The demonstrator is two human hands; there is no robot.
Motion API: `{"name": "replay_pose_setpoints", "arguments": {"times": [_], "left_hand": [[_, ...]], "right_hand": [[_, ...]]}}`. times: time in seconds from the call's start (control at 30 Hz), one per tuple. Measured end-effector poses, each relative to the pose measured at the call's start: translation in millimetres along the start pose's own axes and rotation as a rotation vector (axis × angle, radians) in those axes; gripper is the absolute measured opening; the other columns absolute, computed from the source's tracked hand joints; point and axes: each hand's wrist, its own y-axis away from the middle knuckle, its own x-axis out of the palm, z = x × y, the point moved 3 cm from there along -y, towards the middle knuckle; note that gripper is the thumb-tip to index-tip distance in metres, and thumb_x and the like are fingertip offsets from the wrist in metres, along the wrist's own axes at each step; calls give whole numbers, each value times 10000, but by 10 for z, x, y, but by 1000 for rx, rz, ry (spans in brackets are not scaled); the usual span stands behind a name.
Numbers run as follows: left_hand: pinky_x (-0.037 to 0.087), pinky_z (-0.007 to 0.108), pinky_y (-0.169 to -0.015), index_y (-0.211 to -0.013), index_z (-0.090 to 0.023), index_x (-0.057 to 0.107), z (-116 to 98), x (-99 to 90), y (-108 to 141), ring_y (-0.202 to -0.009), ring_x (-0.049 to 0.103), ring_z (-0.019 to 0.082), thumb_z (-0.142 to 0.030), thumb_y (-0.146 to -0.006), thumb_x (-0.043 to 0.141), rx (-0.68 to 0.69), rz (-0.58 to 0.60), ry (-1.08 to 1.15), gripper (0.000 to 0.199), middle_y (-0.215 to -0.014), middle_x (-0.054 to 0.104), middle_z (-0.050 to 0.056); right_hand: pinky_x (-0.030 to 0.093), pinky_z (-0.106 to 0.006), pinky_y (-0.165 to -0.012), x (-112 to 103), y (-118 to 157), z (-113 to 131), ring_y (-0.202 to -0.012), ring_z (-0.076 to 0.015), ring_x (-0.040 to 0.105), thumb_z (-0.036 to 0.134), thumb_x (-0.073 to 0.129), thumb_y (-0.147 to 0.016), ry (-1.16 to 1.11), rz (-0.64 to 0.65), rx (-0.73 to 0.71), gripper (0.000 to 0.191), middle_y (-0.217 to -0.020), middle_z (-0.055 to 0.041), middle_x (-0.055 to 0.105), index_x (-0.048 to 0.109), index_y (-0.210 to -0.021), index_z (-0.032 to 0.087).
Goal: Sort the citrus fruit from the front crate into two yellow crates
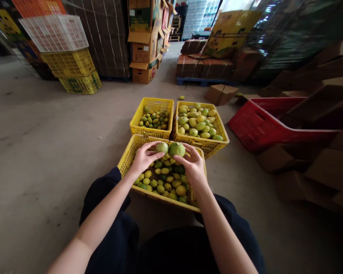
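My left hand (144,158) is closed around a pale green lemon (161,148), thumb below and fingers above. In my right hand (194,165) is a larger, greener lemon (176,150), held beside the first. Both fruits are above the nearest yellow crate (128,154), which holds many green and yellow lemons (160,189). Behind it on the left, a smaller-looking yellow crate (137,114) contains small greenish lemons (154,119). To the right of that, another yellow crate (208,144) is heaped with larger yellow-green lemons (200,126).
A red crate (247,125) with cardboard (317,167) around it lies at the right. Stacked crates (70,62) stand at the back left. Cardboard boxes (144,53) and a loaded blue pallet (201,81) are farther back. One loose lemon (182,97) lies on the floor.
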Motion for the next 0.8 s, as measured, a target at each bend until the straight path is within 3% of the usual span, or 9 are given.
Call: {"name": "replay_pose_setpoints", "arguments": {"times": [0.13,0.23,0.47,0.67,0.8], "left_hand": [[541,384,-902,-997,-188,686,61,-57,-35,-959,668,216,-319,-712,770,-134,-59,124,324,-977,703,53],[514,402,-954,-985,-185,699,114,-73,-52,-1043,652,235,-318,-758,728,-180,-83,189,264,-995,720,56],[451,430,-1039,-1053,-172,711,117,82,1,-1171,594,266,-314,-749,753,-289,114,196,338,-1187,685,81],[388,405,-1088,-1286,-226,576,246,97,61,-1347,432,276,-424,-757,741,-375,65,126,589,-1409,530,93],[392,410,-1078,-1292,-253,560,384,77,28,-1327,457,266,-515,-791,675,-362,75,203,577,-1363,568,90]], "right_hand": [[525,-360,-828,-28,4,34,-868,-199,667,308,855,-578,-58,10,64,480,-968,3,713,648,-1010,271],[533,-346,-798,-31,22,20,-823,-190,672,388,828,-621,-51,3,124,375,-899,6,718,640,-920,261],[590,-398,-758,-6,46,-103,-926,-257,672,608,700,-693,49,-4,216,390,-982,-6,718,698,-916,289],[548,-436,-898,82,115,-99,-945,-273,671,534,782,-636,158,43,253,399,-940,-12,732,700,-917,262],[584,-457,-822,130,140,-123,-832,-271,695,425,843,-576,22,67,322,432,-935,-14,733,670,-933,255]]}}
